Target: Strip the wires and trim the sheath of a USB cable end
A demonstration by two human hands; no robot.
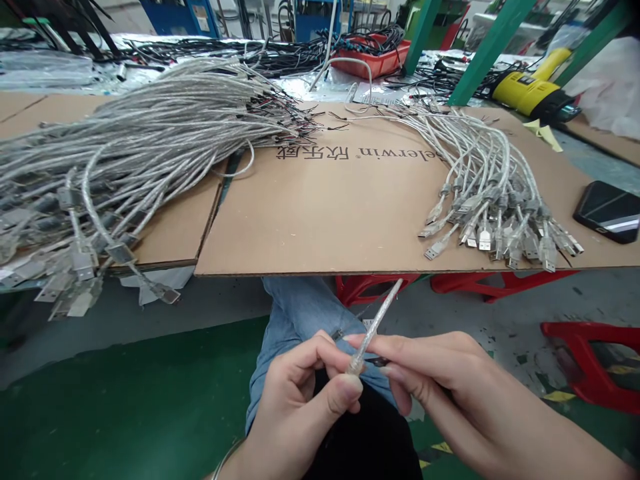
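Note:
My left hand (305,393) pinches the stripped end of a translucent silver cable (377,321) between thumb and fingers, low in the head view above my lap. My right hand (440,380) meets it from the right, fingers closed on the same cable end and its thin dark wires. The cable rises up and right toward the cardboard edge. A big pile of the same cables (130,153) lies on the left of the cardboard sheet (320,220). A smaller bundle with USB plugs (490,200) lies on the right.
A black phone (609,211) lies at the cardboard's right edge. A yellow power tool (530,90) and a red tray (373,60) with dark wires sit at the back. Red stools (590,363) stand on the floor to the right, under the table.

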